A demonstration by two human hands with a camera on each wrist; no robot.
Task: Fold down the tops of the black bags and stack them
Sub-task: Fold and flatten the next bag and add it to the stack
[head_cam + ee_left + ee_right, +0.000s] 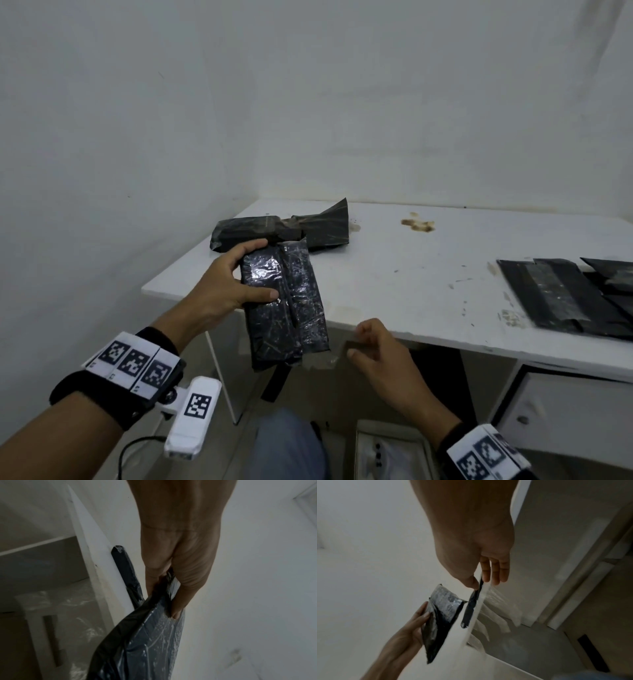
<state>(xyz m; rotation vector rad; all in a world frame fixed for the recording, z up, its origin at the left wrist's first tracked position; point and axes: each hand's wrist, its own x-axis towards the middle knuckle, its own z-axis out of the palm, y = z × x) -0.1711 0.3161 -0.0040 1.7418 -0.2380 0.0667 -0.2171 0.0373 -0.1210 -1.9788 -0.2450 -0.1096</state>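
My left hand [224,282] grips a filled, glossy black plastic bag [286,301]; my right hand [378,353] pinches its clear tape strip [330,358]. Flat black bags [565,298] lie right on the white table [411,274], a crumpled one [274,228] behind.

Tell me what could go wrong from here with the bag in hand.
The left hand grips the black bag by one side, partly past the table edge; it might slip to the floor. The right hand pinches a thin strip running from the bag's lower end; pulling could tear it.
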